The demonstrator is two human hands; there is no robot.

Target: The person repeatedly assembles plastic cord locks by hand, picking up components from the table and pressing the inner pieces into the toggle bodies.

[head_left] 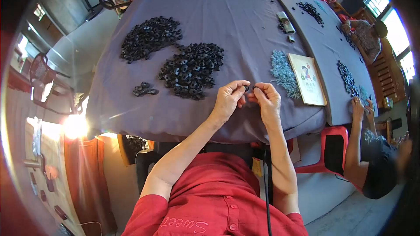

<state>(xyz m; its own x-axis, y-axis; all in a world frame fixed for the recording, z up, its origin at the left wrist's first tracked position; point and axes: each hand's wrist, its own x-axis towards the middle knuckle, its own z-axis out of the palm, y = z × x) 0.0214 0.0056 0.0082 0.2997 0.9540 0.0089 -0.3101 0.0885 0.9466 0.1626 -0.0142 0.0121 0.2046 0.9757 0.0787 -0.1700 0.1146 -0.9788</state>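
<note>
Close together over the table's near edge, my left hand [228, 98] and my right hand [267, 101] are both closed in a pinch. Between the left fingertips is a small black part [246, 88], mostly covered by the fingers. A dark bit also shows at the right fingertips, too small to name. Just beyond my left hand lies a large pile of small black parts with holes [192, 67]. Behind it to the left is a second black pile [151, 37], and a few loose black parts [144, 89] sit nearer. Right of my hands spreads a heap of small light-blue pieces [285, 73].
A booklet [308, 81] with a picture cover lies beside the blue heap. Beyond it is a small pale box [285, 22]. Other people sit around the cloth-covered table [227, 13], one person's hands [362, 108] at the right. A red stool [326, 150] stands to my right.
</note>
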